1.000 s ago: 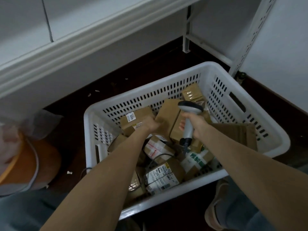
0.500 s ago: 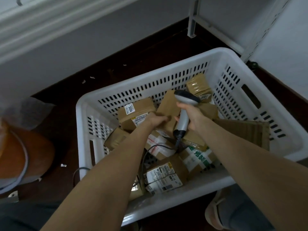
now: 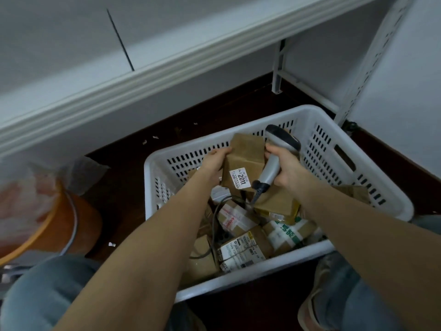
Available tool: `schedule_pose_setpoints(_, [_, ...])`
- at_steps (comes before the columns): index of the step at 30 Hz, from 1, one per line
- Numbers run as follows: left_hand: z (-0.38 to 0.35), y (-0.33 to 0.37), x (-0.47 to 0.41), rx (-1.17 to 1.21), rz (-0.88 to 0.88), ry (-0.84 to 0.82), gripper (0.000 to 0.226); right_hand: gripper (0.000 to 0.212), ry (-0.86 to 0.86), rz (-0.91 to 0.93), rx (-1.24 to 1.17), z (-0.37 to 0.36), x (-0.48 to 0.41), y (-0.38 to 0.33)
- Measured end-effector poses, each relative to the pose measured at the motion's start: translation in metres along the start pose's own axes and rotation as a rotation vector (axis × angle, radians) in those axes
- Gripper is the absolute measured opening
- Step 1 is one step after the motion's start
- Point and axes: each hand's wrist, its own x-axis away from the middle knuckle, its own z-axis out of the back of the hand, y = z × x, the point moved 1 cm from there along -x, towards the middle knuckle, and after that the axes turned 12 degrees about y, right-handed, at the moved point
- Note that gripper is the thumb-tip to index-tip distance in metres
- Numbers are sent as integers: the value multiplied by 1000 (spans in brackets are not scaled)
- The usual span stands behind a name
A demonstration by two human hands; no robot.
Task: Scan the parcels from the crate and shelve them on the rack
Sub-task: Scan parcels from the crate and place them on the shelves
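Nearest me, my knees in jeans [image 3: 47,295] flank the near rim of the white crate [image 3: 238,283], which sits on the dark floor [image 3: 124,175]. Inside the crate's near half lie loose cardboard parcels, among them one with a printed label [image 3: 241,249] and, to its right, one with green-lettered tape [image 3: 290,232]. A grey cable [image 3: 214,211] loops down among them.

Over the crate's far half, my left grip [image 3: 216,161] is clamped on the left edge of a brown parcel [image 3: 245,158], held above the others, its white sticker [image 3: 241,180] reading 2011 turned toward me. My right grip [image 3: 286,168] is curled tight round the handle of the grey scanner [image 3: 270,168], just beside the parcel's right side, with the scanner's head at the parcel's far right corner.

At left an orange tub [image 3: 71,223] stands on the floor. Farther off, the rack's white shelf edge [image 3: 167,68] crosses above, and its perforated upright [image 3: 365,60] rises at the far right.
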Motion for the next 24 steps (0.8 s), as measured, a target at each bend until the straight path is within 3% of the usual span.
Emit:
schedule_pose_setpoints(3, [7,15,25,77,-16,-14,22,12,-40,29,-10,-2,27,-13])
schedule_pose_setpoints(8, [19,39,60,56,-14,-68,38,16,-56,61,-26,-5,66,-26])
schedule_pose_setpoints(12, [31,48,77,44,88,-185,59,18,-69,123,-7,-7,90,-36])
schedule_pose_setpoints(19, [41,45,102,26,160,-283,54,14,-85,247,81,-8,115,-50])
schedule_pose_setpoints(24, [40,41,107,322,112,-271,38,35,-120,274,81,-10,122,-51])
